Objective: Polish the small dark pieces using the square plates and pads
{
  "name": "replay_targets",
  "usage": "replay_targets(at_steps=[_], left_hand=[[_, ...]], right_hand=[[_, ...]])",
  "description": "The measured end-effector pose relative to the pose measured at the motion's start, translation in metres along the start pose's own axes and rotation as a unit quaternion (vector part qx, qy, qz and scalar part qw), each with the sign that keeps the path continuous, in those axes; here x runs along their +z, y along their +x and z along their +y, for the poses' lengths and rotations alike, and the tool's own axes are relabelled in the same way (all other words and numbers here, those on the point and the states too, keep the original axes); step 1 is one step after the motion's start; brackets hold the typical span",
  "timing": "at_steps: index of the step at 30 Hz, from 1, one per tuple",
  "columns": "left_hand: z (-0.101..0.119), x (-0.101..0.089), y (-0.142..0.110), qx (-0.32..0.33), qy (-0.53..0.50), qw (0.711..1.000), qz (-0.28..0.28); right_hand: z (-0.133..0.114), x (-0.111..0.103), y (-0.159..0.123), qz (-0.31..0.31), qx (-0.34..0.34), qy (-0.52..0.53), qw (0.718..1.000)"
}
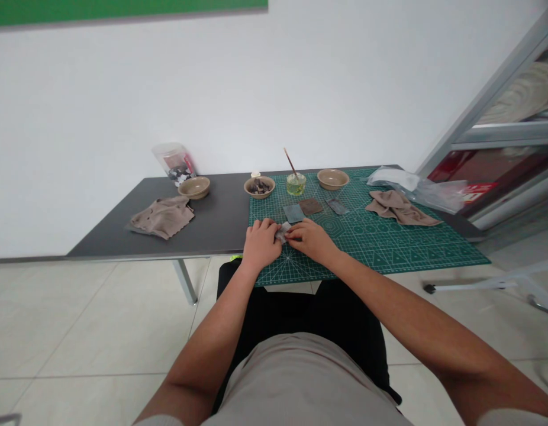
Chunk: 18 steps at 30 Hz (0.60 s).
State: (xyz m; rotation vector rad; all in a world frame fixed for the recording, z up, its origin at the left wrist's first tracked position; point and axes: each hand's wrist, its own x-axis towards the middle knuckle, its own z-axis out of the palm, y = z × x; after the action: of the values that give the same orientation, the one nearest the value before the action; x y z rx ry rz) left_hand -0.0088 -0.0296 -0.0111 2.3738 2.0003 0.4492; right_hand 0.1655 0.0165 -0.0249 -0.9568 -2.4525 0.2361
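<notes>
Both hands meet over the green cutting mat [416, 251] near its front edge. Between them is a small, pale grey, sheet-like piece [283, 232], partly hidden by fingers. My left hand [261, 242] is closed on its left side, fingers bent. From the right, my right hand [313, 239] pinches the same piece with thumb and fingertips. Whether anything smaller lies under the fingers, I cannot tell. Just beyond the hands lie a blue-grey square sheet [293, 213], a brown square sheet [310, 206] and a dark grey, crumpled-looking piece [337, 206].
At the back are a bowl of dark pieces [259, 194], a glass with yellowish liquid and a brush [296, 188], a bowl [333, 178] and another bowl [194, 187] beside a tipped clear jar [174, 163]. Cloths [163, 218] [400, 207] and plastic bag [416, 184] lie outward.
</notes>
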Motion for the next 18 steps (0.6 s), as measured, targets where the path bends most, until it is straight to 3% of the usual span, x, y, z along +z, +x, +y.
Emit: replay_targets(at_steps=[7,12,18], left_hand=[[0.001,0.001,-0.002,0.0,0.002,1.0,0.01],[0.0,0.001,-0.001,-0.002,0.007,1.0,0.008],[0.0,0.001,0.0,-0.003,0.004,1.0,0.001]], right_hand=[[0.004,-0.002,0.011,0.0,0.047,-0.021,0.999],[-0.008,0.01,0.018,-0.009,0.009,-0.008,1.0],[-0.009,0.006,0.007,-0.01,0.001,0.0,1.0]])
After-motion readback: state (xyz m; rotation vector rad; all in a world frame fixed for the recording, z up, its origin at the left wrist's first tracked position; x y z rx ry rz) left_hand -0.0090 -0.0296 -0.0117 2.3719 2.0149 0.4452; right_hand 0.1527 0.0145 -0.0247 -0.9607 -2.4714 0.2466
